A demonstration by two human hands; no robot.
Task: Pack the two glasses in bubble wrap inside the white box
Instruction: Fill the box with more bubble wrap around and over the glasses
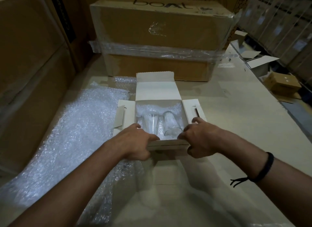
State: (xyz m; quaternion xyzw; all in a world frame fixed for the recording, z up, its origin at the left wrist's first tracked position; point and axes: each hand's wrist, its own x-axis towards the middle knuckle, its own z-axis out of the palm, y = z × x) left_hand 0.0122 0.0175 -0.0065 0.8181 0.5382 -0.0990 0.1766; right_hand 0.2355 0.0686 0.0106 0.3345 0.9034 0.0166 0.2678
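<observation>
- Head view looks down on a white box lying open at the centre of a pale work table.
- Its long lid flap is laid back toward 12 o'clock, and the two slotted side flaps are spread out toward 9 and 3 o'clock.
- Both glasses lie inside the box, side by side, with their mouths toward 6 o'clock.
- Bubble wrap lining is bunched round the glasses, thickest at the 12 o'clock end. The glass nearer 3 o'clock looks partly bare at its rim.
- At 6 o'clock the left hand grips the front flap at its 9 o'clock corner, thumb on top and fingers curled beneath.
- The right hand grips the same flap at its 3 o'clock corner in the same way, with one finger reaching toward the side flap. A black thread band sits on that wrist.
- A loose bubble wrap sheet is spread on the table from 9 down to 7 o'clock, touching the box.
- Taped brown cartons are stacked at 12 o'clock.
- By my reading, the loading is done and the closing has just begun: all four flaps have yet to be folded in and tucked.
</observation>
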